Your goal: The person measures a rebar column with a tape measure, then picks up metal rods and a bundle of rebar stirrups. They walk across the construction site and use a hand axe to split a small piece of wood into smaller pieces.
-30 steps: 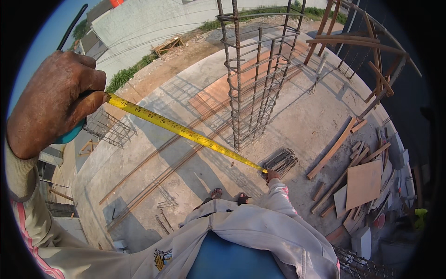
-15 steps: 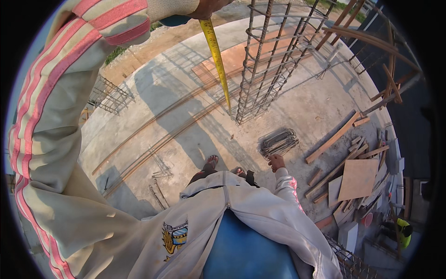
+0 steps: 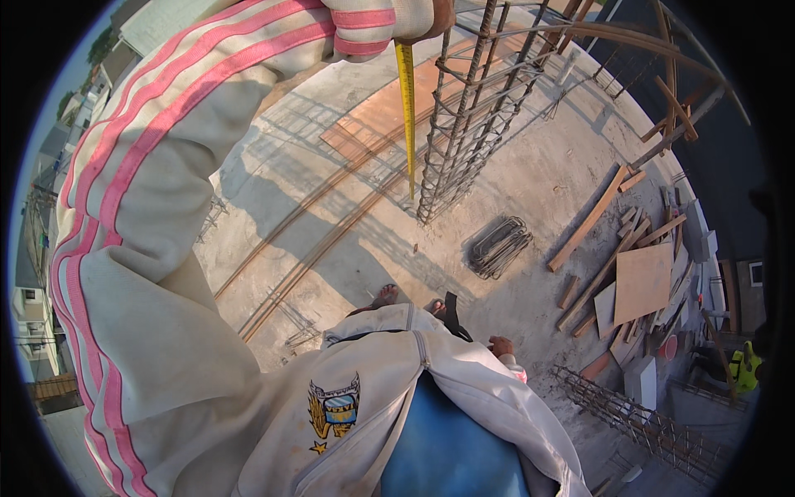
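Note:
My left hand (image 3: 443, 18) is raised at the top edge, mostly cut off and partly behind its white sleeve with pink stripes. It is closed on a tape measure, whose case is out of sight. The yellow blade (image 3: 406, 99) hangs down from it, its lower end close to the foot of an upright rebar column cage (image 3: 468, 116). My right hand (image 3: 500, 346) hangs low beside my jacket, fingers loosely bent, with nothing seen in it. Ahead of it on the concrete lies a bundle of bent steel stirrups (image 3: 500, 248).
Long thin bars (image 3: 310, 263) and a brown plywood sheet (image 3: 356, 124) lie on the slab. To the right are a timber beam (image 3: 588, 219) and a heap of boards (image 3: 642, 282). A rebar cage (image 3: 638, 422) and a person in a yellow vest (image 3: 746, 369) are at lower right.
My left hand and the blade's top have shifted right, so the blade hangs nearly straight. My right hand has drawn back toward my body, away from the stirrups. The view has turned slightly.

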`<state>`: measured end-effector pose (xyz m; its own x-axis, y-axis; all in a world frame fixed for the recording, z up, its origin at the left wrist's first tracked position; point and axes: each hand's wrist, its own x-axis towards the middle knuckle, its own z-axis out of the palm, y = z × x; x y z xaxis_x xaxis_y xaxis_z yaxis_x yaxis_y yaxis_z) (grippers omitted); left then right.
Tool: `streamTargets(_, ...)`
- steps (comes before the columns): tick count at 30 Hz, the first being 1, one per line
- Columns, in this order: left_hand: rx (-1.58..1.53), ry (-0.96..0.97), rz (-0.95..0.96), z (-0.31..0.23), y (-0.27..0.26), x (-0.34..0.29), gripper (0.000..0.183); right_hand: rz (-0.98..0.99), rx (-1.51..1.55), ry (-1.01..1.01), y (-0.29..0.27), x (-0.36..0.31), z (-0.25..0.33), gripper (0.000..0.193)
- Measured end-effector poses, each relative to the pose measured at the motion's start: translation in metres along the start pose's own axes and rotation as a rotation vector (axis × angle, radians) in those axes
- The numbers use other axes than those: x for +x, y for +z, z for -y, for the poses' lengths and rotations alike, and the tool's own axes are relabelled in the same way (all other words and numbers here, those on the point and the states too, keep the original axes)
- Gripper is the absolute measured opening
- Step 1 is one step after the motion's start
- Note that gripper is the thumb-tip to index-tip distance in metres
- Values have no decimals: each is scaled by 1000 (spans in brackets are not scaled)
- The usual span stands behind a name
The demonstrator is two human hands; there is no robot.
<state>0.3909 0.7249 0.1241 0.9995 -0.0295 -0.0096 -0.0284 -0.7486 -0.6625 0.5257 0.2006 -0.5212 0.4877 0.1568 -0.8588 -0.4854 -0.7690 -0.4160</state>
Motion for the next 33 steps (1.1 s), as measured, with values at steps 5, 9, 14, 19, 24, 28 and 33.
streamTargets(5,2,38,-25,8,13,1,13,-6,71,15,41,-17,-7,24)
streamTargets(9,-6,53,-39,11,22,1,12,-15,91,9,60,-22,-9,25)
streamTargets(14,-19,70,-57,16,32,-3,12,-34,99,13,70,-30,-14,25)
streamTargets(19,-35,69,-70,22,39,-9,12,-78,102,15,76,-39,-16,25)
streamTargets(24,-59,62,-77,26,46,-14,11,-64,108,30,83,-47,-11,24)
streamTargets(28,-76,62,-87,29,51,-16,11,-61,76,6,85,-56,-1,22)
streamTargets(33,-84,66,-93,31,55,-17,11,-73,18,12,86,-65,12,21)
